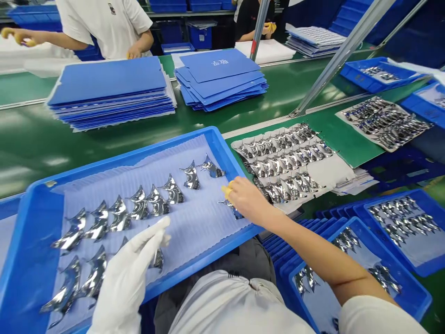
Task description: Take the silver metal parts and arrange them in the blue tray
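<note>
A blue plastic tray (132,160) lined with a pale ribbed foam sheet (194,204) lies in front of me. Several curved chrome metal pieces (173,190) stand in rows on the sheet. My right hand (245,199), bare with yellow finger cots, hovers over the tray's right side. One chrome piece (232,209) lies partly hidden beneath it, and I cannot tell whether the fingers grip it. My left hand (128,273), in a white glove, rests low over the tray with fingers straight, next to another chrome piece (158,259).
A white-backed sheet of chrome pieces (281,162) lies right of the tray on the green bench (34,134). Stacks of blue plastic sheets (107,81) stand beyond. More blue trays (399,227) sit at lower right. A co-worker (104,23) stands across the bench.
</note>
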The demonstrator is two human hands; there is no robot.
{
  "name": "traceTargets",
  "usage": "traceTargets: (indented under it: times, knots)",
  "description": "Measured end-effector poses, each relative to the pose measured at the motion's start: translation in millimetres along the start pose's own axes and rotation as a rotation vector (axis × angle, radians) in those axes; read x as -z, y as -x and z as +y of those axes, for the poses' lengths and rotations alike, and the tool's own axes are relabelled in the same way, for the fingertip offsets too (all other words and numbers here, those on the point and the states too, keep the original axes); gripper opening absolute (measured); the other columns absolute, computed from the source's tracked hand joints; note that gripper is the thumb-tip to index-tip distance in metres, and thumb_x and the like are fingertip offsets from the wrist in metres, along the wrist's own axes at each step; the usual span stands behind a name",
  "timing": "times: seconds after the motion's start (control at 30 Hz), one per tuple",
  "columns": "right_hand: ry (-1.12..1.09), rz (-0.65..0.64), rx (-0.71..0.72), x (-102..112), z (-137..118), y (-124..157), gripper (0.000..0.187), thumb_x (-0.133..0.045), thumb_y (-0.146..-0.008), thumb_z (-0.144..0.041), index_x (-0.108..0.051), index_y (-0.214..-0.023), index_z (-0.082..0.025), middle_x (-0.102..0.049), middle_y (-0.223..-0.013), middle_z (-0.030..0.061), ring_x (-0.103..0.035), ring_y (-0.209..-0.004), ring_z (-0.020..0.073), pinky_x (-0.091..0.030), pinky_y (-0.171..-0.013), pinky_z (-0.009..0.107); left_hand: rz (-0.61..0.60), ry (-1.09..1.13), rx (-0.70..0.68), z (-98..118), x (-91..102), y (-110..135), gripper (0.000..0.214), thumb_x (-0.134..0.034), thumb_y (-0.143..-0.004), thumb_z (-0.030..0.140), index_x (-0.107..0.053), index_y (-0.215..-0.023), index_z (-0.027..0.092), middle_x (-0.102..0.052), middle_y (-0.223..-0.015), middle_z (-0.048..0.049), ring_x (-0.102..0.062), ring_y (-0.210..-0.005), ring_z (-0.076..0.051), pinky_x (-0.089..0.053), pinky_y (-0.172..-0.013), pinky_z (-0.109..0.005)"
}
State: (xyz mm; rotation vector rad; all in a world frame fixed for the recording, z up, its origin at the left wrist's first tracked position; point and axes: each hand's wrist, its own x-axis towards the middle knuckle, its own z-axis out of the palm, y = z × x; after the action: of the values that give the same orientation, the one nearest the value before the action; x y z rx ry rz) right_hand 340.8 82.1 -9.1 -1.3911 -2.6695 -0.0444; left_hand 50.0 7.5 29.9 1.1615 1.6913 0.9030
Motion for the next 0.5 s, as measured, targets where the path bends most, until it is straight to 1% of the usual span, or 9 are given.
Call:
traceTargets:
  times: [0.03, 0.1, 0.17, 0.2, 0.27, 0.33, 0.4, 0.43, 0.5]
  knots:
    - [0.027, -0.075, 0.076, -3, -9, -7, 0.018, -0.054, -0.095, -0.008, -0.070, -0.102, -0.010, -0.066, -0.090, 0.0119, -0.055, -0.090, 0.0253, -0.041, -0.076, 0.036, -0.024, -0.006, 0.012, 1, -1.2, 1, 0.038, -0.069, -0.085, 0.047, -0.074, -0.115, 0.025, -0.077, -0.103, -0.0056, -0.071, -0.091, -0.025, -0.058, -0.083, -0.035]
    - [0.061, -0.172, 0.139, -6, -19, -15, 0.014, -0.059, -0.090, -0.004, -0.070, -0.083, -0.010, -0.064, -0.081, 0.0112, -0.055, -0.086, 0.0254, -0.038, -0.072, 0.036, -0.068, -0.012, 0.034, 4, -3.3, 5, 0.042, -0.068, -0.084, 0.049, -0.072, -0.119, 0.025, -0.075, -0.113, -0.0055, -0.071, -0.097, -0.025, -0.056, -0.089, -0.035]
    - [0.062, -0.186, 0.165, -5, -19, -16, 0.018, -0.061, -0.087, -0.003, -0.068, -0.074, -0.012, -0.063, -0.078, 0.0106, -0.054, -0.084, 0.0252, -0.038, -0.071, 0.035, -0.094, 0.002, 0.049, 7, -5.5, 7, 0.045, -0.067, -0.084, 0.051, -0.071, -0.121, 0.024, -0.073, -0.120, -0.0062, -0.070, -0.102, -0.025, -0.055, -0.093, -0.035]
    - [0.061, -0.174, 0.174, -2, -19, -15, 0.017, -0.061, -0.088, -0.003, -0.068, -0.075, -0.012, -0.063, -0.078, 0.0103, -0.054, -0.084, 0.0249, -0.037, -0.071, 0.035, -0.109, 0.017, 0.052, 9, -6.6, 7, 0.046, -0.066, -0.085, 0.052, -0.071, -0.120, 0.023, -0.073, -0.121, -0.0069, -0.070, -0.103, -0.025, -0.055, -0.095, -0.035]
    - [0.024, -0.081, 0.184, 7, -20, -11, 0.015, -0.058, -0.090, -0.003, -0.068, -0.083, -0.012, -0.062, -0.080, 0.0094, -0.052, -0.082, 0.0235, -0.037, -0.071, 0.035, -0.145, 0.039, 0.006, 12, -8.9, 4, 0.044, -0.064, -0.086, 0.051, -0.072, -0.118, 0.021, -0.073, -0.121, -0.0085, -0.069, -0.107, -0.026, -0.053, -0.099, -0.038]
    - [-0.121, 0.101, 0.188, 17, -28, -7, 0.018, -0.054, -0.092, -0.002, -0.068, -0.094, -0.013, -0.062, -0.083, 0.0079, -0.050, -0.080, 0.0213, -0.038, -0.071, 0.034, -0.192, 0.041, -0.081, 15, -11.3, 1, 0.040, -0.062, -0.089, 0.049, -0.072, -0.117, 0.022, -0.071, -0.123, -0.0085, -0.065, -0.115, -0.026, -0.048, -0.106, -0.040]
    - [-0.390, 0.300, 0.200, 25, -43, -5, 0.021, -0.052, -0.094, -0.002, -0.067, -0.101, -0.015, -0.063, -0.086, 0.0063, -0.051, -0.081, 0.0190, -0.041, -0.073, 0.033, -0.216, 0.027, -0.162, 16, -13.9, -2, 0.038, -0.062, -0.089, 0.045, -0.072, -0.119, 0.023, -0.069, -0.128, -0.0080, -0.060, -0.123, -0.027, -0.041, -0.112, -0.041]
    - [-0.546, 0.375, 0.210, 27, -52, -5, 0.021, -0.053, -0.095, -0.003, -0.066, -0.104, -0.017, -0.063, -0.087, 0.0057, -0.052, -0.082, 0.0181, -0.043, -0.074, 0.033, -0.233, 0.038, -0.185, 17, -15.3, -3, 0.040, -0.063, -0.089, 0.044, -0.070, -0.122, 0.023, -0.067, -0.131, -0.0078, -0.058, -0.125, -0.027, -0.040, -0.113, -0.041]
    - [-0.822, 0.453, 0.239, 30, -70, -4, 0.020, -0.056, -0.096, -0.007, -0.065, -0.108, -0.019, -0.064, -0.089, 0.0054, -0.055, -0.084, 0.0171, -0.047, -0.074, 0.031, -0.297, 0.110, -0.173, 15, -17.8, -1, 0.045, -0.067, -0.088, 0.041, -0.066, -0.129, 0.023, -0.066, -0.132, -0.0083, -0.060, -0.121, -0.027, -0.046, -0.107, -0.040]
